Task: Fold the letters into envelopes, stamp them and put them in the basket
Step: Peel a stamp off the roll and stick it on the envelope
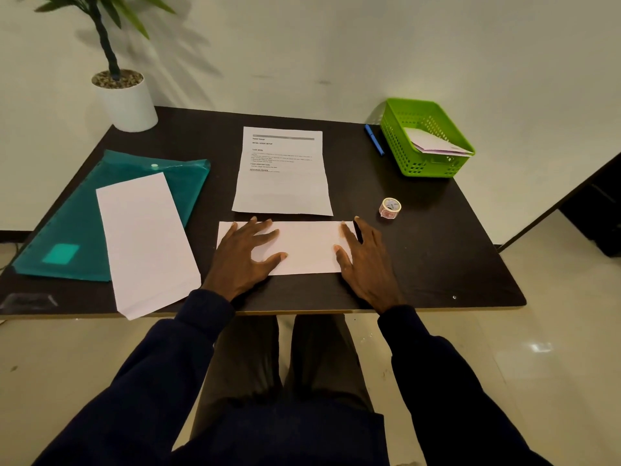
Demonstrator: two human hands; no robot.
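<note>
Both palms flat | left hand (243,253), right hand (364,260) | folded letter (309,247)

A folded white letter (309,247) lies flat near the counter's front edge; the green basket (400,142) (holding envelopes (437,144)) sits far right.

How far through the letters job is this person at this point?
Done: the green basket already holds at least one envelope. In hand: both hands, left and right, press flat on a folded white piece. Left: the printed letter lies unfolded, another envelope waits, and the stamp roll sits untouched.
</note>
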